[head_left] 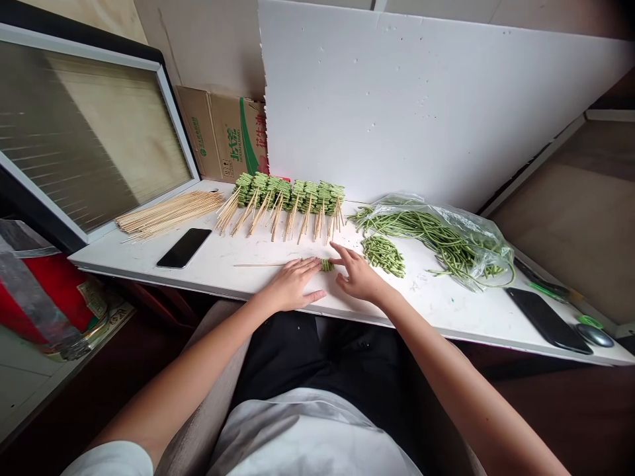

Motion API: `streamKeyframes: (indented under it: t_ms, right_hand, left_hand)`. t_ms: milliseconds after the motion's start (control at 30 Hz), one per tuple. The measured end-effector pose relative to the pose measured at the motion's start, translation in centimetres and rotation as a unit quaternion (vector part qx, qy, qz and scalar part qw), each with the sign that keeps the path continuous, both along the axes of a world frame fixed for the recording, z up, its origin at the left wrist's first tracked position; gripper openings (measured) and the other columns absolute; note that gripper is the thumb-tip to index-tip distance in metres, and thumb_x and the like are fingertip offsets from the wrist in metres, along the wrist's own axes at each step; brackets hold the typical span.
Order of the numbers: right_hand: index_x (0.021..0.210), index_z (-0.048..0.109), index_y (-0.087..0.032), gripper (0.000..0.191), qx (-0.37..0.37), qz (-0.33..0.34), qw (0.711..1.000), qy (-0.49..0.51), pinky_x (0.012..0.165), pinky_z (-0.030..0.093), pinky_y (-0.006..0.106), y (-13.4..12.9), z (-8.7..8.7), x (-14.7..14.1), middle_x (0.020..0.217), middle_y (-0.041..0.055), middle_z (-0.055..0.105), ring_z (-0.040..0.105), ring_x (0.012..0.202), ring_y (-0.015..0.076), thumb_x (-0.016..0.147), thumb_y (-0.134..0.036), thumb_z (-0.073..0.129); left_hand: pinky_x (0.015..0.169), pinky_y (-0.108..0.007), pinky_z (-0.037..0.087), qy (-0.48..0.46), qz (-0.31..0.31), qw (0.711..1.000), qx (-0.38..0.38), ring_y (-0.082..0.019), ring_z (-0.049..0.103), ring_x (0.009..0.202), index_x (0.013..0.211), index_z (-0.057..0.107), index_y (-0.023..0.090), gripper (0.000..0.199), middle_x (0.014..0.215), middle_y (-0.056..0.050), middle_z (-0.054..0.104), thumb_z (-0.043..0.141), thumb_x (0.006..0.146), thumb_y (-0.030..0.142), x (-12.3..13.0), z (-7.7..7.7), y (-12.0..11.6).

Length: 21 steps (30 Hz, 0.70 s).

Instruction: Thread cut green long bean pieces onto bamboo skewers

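Observation:
My left hand [295, 285] lies flat, fingers stretched, over a thin bamboo skewer [258, 265] and part of a short row of cut green bean pieces [327, 264]. The skewer's bare end points left; where it meets the beans is hidden under the fingers. My right hand [358, 272] is at the right end of that row, fingers apart, with a fingertip at the beans. Just right of it lies a heap of cut bean pieces [384, 256]. Behind both hands, finished bean skewers [302, 196] are stacked in a line, sticks toward me.
Loose bamboo skewers [171, 213] and a phone [184, 248] lie to the left. Long green beans [421, 228] spill from a clear plastic bag [483, 235]. A second phone [548, 320] and a mouse [594, 335] sit at right. A white board [421, 106] and a cardboard box [223, 135] stand behind.

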State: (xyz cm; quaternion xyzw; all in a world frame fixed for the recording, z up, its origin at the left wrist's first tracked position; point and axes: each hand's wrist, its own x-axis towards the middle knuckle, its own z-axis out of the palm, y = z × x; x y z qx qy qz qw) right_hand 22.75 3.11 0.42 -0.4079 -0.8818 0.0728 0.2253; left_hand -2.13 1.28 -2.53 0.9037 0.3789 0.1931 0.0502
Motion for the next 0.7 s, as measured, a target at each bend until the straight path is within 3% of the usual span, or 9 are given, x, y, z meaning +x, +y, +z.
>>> streamKeyframes:
  t_ms: [133,267,433,533,600,700]
  right_hand:
    - [0.169,0.017,-0.014,0.087,-0.001,0.015,0.998,-0.062,0.123,0.037,0.062,-0.34,0.22,0.14,0.149,0.0157,0.063,0.031,0.159,0.0379,0.092,-0.021,0.055]
    - [0.168,0.023,-0.014,0.08,0.02,0.017,0.994,-0.107,0.124,0.035,0.061,-0.72,0.36,-0.01,0.161,0.0184,0.051,0.028,0.16,0.0397,0.097,-0.03,0.056]
    - [0.169,0.018,-0.018,0.085,0.039,0.005,0.997,-0.061,0.12,0.039,0.063,-0.56,0.68,0.34,0.145,0.016,0.065,0.03,0.158,0.0388,0.095,-0.027,0.059]
    - [0.159,0.043,-0.019,0.07,0.069,-0.013,0.997,-0.036,0.118,0.041,0.063,-0.37,0.71,0.58,0.142,0.0162,0.065,0.039,0.15,0.0398,0.09,-0.018,0.06]
    - [0.137,0.066,-0.021,0.05,0.089,-0.017,0.995,-0.042,0.117,0.043,0.063,-0.34,0.45,0.61,0.136,0.0158,0.065,0.044,0.143,0.0398,0.088,-0.014,0.06]
    - [0.117,0.076,-0.022,0.037,0.1,-0.015,0.994,-0.05,0.112,0.047,0.062,-0.43,-0.24,0.6,0.129,0.0148,0.065,0.047,0.138,0.0392,0.086,-0.01,0.06]
  left_hand:
    - [0.129,-0.051,0.026,0.001,0.012,1.0,-0.007,-0.031,0.041,0.155,0.158,0.047,0.018,0.074,0.163,-0.014,0.049,0.057,0.099,0.062,0.27,0.37,-0.02]
    - [0.129,-0.054,0.023,-0.007,0.017,1.0,-0.005,-0.033,0.043,0.153,0.156,0.05,0.019,0.073,0.161,-0.015,0.052,0.06,0.097,0.061,0.5,0.29,-0.09]
    - [0.129,-0.056,0.022,-0.013,0.02,1.0,-0.003,-0.033,0.042,0.154,0.157,0.047,0.019,0.073,0.163,-0.015,0.049,0.059,0.098,0.059,0.45,-0.1,-0.21]
    - [0.129,-0.056,0.021,-0.012,0.022,1.0,-0.012,-0.032,0.04,0.155,0.159,0.045,0.02,0.073,0.165,-0.014,0.045,0.057,0.098,0.058,0.39,-0.12,-0.25]
    - [0.129,-0.055,0.02,-0.011,0.024,0.999,-0.019,-0.031,0.039,0.156,0.16,0.043,0.022,0.073,0.167,-0.013,0.044,0.057,0.098,0.057,0.36,-0.08,-0.25]
    - [0.129,-0.055,0.02,-0.01,0.025,0.999,-0.026,-0.031,0.038,0.156,0.161,0.042,0.023,0.073,0.167,-0.012,0.042,0.056,0.098,0.057,0.34,-0.03,-0.25]
